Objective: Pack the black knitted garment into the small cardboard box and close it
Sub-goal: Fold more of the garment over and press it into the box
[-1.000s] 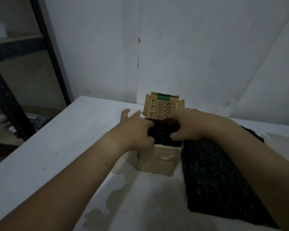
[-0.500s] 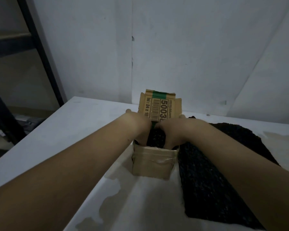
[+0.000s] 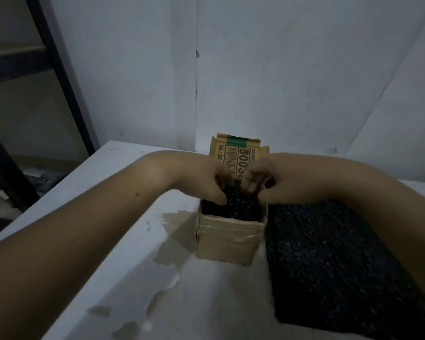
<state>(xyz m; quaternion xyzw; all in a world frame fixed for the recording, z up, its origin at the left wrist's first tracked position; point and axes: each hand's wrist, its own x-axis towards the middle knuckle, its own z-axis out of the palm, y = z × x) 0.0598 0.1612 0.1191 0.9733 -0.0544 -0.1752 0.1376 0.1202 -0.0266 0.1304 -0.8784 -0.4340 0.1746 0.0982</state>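
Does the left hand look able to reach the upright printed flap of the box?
Probably yes. The left hand is at the mouth of the box, touching the black knitted garment; the printed flap stands directly behind it, with nothing between.

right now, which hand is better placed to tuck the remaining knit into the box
Right, likely: the right hand is on the side of the cardboard box where the loose black knit lies; the left hand would reach across.

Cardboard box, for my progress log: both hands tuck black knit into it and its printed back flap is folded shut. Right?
No: the head view shows the printed back flap standing upright, open. The left hand and right hand do tuck black knit into the cardboard box.
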